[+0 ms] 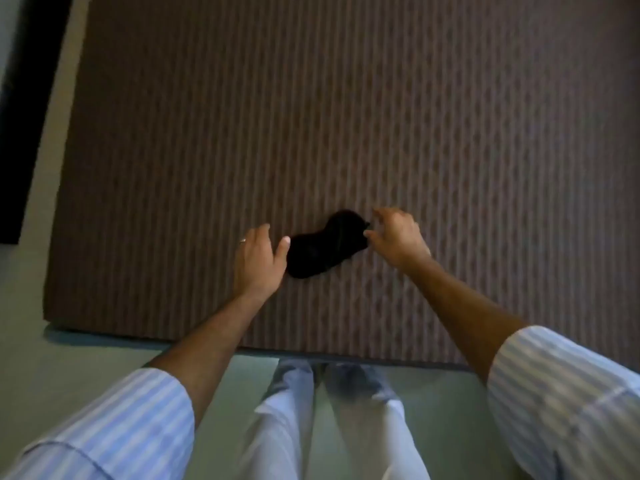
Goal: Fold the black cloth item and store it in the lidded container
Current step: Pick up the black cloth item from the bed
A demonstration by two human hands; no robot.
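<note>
A small black cloth item point(325, 245) lies bunched on a brown striped bed surface point(346, 116), near its front edge. My left hand point(258, 261) rests at the cloth's left end, fingers spread, thumb touching the fabric. My right hand point(398, 237) is at the cloth's right end, with thumb and fingertips pinching its edge. No lidded container is in view.
The front edge of the bed point(311, 355) runs just ahead of my legs in light trousers point(329, 410). Pale green floor point(52, 358) lies left of and below the bed. A dark panel point(20, 116) stands at the far left.
</note>
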